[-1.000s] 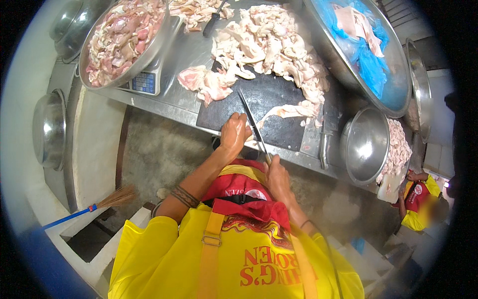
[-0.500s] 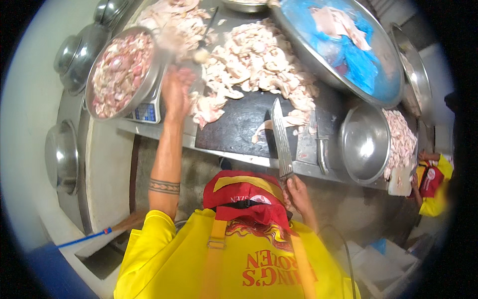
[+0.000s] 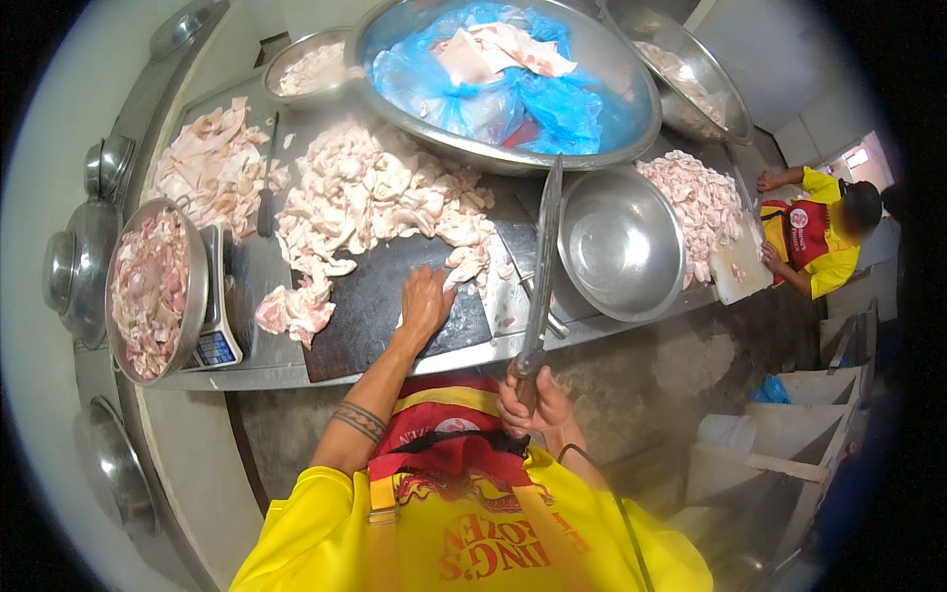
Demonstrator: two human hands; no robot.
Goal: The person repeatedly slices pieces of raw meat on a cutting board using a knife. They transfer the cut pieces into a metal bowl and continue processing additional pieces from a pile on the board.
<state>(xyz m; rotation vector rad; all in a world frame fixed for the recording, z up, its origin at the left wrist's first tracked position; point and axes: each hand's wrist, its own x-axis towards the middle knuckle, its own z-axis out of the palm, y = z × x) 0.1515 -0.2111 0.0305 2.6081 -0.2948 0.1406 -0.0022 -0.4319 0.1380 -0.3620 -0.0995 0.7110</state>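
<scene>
We grip the knife [image 3: 546, 271] in the right hand [image 3: 538, 403] and should hold it clear of the left hand [image 3: 426, 302]. Pale meat [image 3: 468, 264] lies at the black board's [image 3: 360, 311] right edge; we cannot tell the left grip.

1. Your room is bright, and the colors on the counter [image 3: 266, 375] are easy to see.
2. A small white glow [image 3: 856, 156] shines past the counter's right end.
3. The shiny bowl [image 3: 617, 232] by the counter's front edge, toward the right, has white glare inside.
4. Under the counter's front edge, your floor [image 3: 612, 390] looks darker.
5. Your picture is round with black corners, and the counter's front edge looks bent.
6. Your right sleeve [image 3: 656, 538] looks a bit fuzzy.
</scene>
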